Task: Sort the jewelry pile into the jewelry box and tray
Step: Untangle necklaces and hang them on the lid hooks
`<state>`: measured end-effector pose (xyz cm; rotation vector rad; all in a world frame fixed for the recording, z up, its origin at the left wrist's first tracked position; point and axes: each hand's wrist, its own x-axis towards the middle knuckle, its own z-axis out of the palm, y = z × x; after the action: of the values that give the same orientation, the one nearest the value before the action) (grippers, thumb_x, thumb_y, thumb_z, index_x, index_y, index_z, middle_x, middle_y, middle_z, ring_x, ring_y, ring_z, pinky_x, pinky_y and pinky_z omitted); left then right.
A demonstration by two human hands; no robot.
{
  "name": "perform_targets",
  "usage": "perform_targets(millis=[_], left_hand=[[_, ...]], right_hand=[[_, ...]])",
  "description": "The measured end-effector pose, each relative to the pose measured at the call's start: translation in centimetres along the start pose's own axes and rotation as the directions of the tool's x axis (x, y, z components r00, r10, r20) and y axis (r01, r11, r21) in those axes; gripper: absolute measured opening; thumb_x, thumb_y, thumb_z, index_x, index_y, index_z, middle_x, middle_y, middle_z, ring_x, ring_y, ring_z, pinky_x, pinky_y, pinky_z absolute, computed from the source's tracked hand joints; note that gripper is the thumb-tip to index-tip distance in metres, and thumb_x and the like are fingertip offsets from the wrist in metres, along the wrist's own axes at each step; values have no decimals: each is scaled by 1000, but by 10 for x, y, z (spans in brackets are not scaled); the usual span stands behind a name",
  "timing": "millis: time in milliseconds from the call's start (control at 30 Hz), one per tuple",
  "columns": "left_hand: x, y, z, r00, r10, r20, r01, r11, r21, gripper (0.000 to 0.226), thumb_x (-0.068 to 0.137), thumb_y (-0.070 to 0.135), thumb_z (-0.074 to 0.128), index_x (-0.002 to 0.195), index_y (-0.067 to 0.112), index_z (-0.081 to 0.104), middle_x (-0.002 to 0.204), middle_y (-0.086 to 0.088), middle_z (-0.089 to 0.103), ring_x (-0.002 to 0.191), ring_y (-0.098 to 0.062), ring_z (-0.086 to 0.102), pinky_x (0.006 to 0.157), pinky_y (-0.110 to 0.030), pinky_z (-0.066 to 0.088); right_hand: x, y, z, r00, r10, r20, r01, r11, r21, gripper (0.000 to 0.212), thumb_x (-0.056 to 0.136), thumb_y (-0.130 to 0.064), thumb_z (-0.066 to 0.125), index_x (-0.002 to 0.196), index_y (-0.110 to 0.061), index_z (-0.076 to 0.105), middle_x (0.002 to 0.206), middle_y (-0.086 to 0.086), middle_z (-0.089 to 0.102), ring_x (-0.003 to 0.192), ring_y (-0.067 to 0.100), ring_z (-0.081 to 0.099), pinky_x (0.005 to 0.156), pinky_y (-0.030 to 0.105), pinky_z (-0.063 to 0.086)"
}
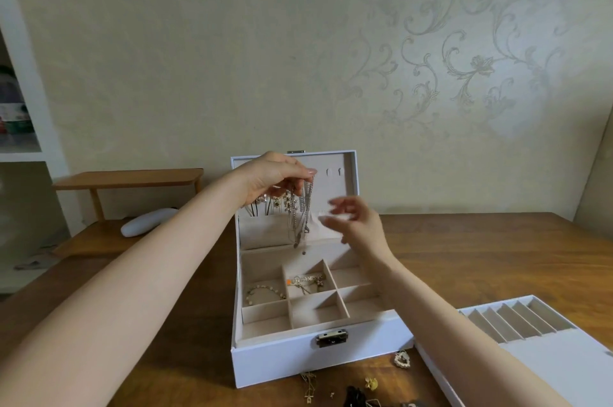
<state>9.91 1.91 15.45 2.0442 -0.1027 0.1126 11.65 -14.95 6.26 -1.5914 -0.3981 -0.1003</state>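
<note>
The white jewelry box (298, 357) stands open on the wooden table, its lid upright with hooks and a pocket. My left hand (275, 179) pinches a silver necklace chain (303, 211) up at the lid hooks; the chain hangs down over the pocket. Blurred beside the chain, my right hand (356, 219) has its fingers spread and holds nothing. A beaded bracelet (263, 293) lies in the left compartment, a gold piece (306, 281) in the middle one. The white tray (537, 350) with slots sits at the right. Loose jewelry (358, 386) lies in front of the box.
A heart-shaped brooch (402, 358) lies between box and tray. Earrings (275, 202) hang inside the lid at the left. A white oblong object (147, 221) rests on the table's far left below a small wooden shelf (127, 178).
</note>
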Motion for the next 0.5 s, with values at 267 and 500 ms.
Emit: perform_targets(millis=[267,500], left_hand=[[10,1,6,995,94,15,-95,968,233,7,84,15,69,89,9,70,84,-8,71,76,-14,65,84,-33,49],[15,0,9,991,132,-23,-129,985,116,6,83,12,70,86,12,64,78,-8,66,66,-10,62,62,-22,41]], right_hand=[[43,-48,-10,930,30,368,-45,998,32,33,84,1,66,116,0,57,83,15,66,55,14,60,50,20,49],[62,-46,-20,916,53,397,-55,998,-7,12,85,3,63,96,-2,66,79,10,68,60,10,63,54,16,51]])
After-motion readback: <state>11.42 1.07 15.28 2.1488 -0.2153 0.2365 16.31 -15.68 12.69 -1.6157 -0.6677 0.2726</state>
